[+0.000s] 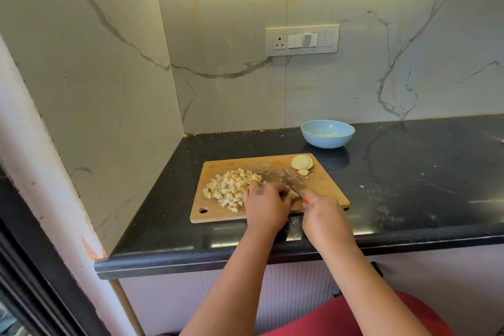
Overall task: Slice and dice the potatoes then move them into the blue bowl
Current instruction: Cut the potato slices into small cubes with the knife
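A wooden cutting board [321, 185] lies on the black counter. A heap of diced potato [227, 189] covers its left half. Round potato slices [301, 163] rest at its far right corner. My left hand [266, 203] presses down on a potato piece [293, 193] near the board's front middle. My right hand [324, 215] grips a knife with a red handle [305, 200]; its blade [289, 181] lies against that piece. The blue bowl [327, 133] stands behind the board and looks empty.
Marble walls close in the counter at the back and left. A switch panel [302, 40] sits on the back wall. The black counter [422, 172] stretches to the right of the board. Its front edge runs just under my wrists.
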`<state>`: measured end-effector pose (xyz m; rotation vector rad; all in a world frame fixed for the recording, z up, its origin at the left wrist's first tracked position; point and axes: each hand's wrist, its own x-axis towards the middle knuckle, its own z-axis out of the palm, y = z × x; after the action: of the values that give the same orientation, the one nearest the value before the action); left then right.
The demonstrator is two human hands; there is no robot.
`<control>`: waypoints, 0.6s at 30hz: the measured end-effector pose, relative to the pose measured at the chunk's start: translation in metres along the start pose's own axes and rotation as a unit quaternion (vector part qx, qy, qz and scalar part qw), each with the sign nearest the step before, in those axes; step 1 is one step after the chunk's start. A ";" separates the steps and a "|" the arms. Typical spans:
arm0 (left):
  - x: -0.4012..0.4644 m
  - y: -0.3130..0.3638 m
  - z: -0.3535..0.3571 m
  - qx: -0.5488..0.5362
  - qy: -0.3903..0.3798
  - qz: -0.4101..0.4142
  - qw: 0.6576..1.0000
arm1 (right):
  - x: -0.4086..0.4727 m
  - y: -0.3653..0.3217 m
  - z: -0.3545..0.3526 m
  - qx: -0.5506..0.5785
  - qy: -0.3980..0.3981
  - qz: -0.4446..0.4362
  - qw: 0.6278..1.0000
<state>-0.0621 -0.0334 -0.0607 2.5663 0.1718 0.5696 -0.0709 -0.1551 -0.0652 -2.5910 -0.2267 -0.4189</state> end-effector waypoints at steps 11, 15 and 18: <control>-0.002 -0.002 0.000 -0.023 0.019 0.003 1.000 | -0.022 0.011 -0.010 0.122 0.079 -0.073 0.987; -0.001 -0.002 0.000 -0.018 0.017 0.011 1.000 | -0.021 0.009 -0.009 0.110 0.066 -0.074 0.989; -0.002 -0.002 0.001 -0.017 0.017 0.010 1.000 | -0.021 0.006 -0.009 0.094 0.047 -0.064 0.992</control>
<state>-0.0634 -0.0322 -0.0635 2.5295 0.1467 0.6184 -0.0910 -0.1669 -0.0674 -2.3736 -0.3816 -0.5358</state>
